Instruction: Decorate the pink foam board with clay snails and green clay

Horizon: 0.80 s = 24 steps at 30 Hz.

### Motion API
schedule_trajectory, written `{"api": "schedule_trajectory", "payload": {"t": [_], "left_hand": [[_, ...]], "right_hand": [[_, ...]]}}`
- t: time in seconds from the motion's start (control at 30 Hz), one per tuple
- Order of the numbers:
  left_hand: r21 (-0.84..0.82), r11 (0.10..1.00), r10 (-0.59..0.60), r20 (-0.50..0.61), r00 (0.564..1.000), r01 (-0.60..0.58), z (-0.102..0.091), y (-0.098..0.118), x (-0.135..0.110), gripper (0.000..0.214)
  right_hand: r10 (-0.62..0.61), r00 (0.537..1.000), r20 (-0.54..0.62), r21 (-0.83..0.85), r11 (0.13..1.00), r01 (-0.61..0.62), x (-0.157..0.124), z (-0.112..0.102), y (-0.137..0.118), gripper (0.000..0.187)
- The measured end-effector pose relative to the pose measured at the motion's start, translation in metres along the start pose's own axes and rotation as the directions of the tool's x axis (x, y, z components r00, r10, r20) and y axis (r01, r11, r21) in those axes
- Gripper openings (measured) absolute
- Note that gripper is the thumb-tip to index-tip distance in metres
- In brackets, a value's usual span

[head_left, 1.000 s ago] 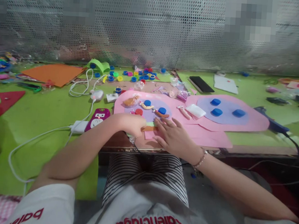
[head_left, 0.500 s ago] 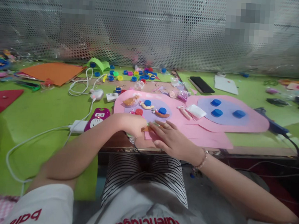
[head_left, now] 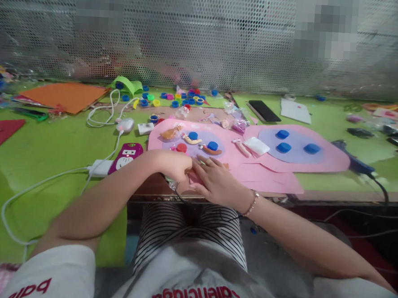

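Low at the table's front edge, my left hand is bent inward, its fingers curled and mostly covered. Across them lies my right hand, fingers stretched out flat and together. Between the two hands a sliver of a small pink piece shows; the rest is hidden. Just beyond is a pink sheet with a lilac oval. On it lie a red cap, blue caps, a brown curved piece and a cream curved piece.
A second pink-and-lilac sheet at the right bears a few blue caps. A white packet lies between the sheets. Left are a purple power strip and white cable. Behind stand a phone, several coloured rings and orange sheets.
My right hand has slid left and further over my left hand, covering most of the small pink piece with orange and green bits. The view has shifted slightly.
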<state>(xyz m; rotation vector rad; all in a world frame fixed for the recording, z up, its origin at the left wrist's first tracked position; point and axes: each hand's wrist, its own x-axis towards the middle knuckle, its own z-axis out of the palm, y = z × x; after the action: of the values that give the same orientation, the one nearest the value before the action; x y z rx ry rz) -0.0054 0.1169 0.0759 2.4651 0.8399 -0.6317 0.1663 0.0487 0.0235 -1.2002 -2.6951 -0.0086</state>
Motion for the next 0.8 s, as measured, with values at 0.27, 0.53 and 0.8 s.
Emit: {"api": "schedule_trajectory", "payload": {"t": [0.27, 0.53, 0.8], "left_hand": [[-0.036, 0.999, 0.028, -0.009, 1.000, -0.028, -0.001, 0.002, -0.004, 0.020], [0.005, 1.000, -0.015, -0.004, 1.000, 0.015, -0.004, -0.001, -0.006, 0.018], [0.040, 0.999, 0.027, -0.157, 0.987, -0.021, -0.008, 0.000, -0.012, 0.025]], "right_hand": [[0.068, 0.997, -0.038, 0.155, 0.986, -0.062, 0.009, 0.004, 0.004, 0.066], [0.128, 0.986, -0.105, 0.307, 0.947, -0.091, -0.006, -0.013, 0.021, 0.060], [0.037, 0.999, 0.019, 0.211, 0.977, -0.041, -0.010, 0.002, 0.011, 0.059]]}}
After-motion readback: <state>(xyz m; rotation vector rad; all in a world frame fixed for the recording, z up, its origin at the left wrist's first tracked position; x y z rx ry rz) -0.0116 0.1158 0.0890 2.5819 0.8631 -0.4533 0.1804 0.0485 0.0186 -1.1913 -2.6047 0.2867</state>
